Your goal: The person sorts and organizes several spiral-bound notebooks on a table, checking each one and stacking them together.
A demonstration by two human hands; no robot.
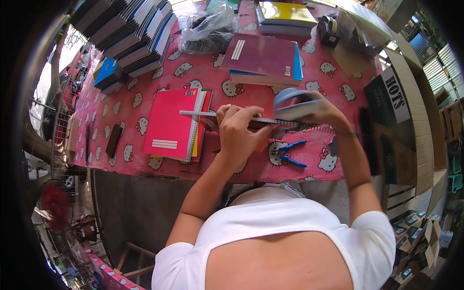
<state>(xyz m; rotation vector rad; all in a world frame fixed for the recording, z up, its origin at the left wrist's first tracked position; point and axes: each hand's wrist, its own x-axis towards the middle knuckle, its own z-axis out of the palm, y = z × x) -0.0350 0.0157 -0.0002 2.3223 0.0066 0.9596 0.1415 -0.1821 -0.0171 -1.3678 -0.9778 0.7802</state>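
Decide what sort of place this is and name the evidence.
Probably a stationery stall or small shop: tall stacks of notebooks fill a table under a pink cartoon cloth, spiral notebooks lie sorted, and cardboard boxes crowd the floor.

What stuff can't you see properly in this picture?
All in the head view:
- The spiral-bound book under both hands: its cover is hidden by the left hand and right hand.
- The light blue thing in the right hand: blurred, so its kind is unclear.
- The clear plastic bag: its contents are too dark and crumpled to tell.
- The notebook stacks: cut off by the picture's upper left rim.
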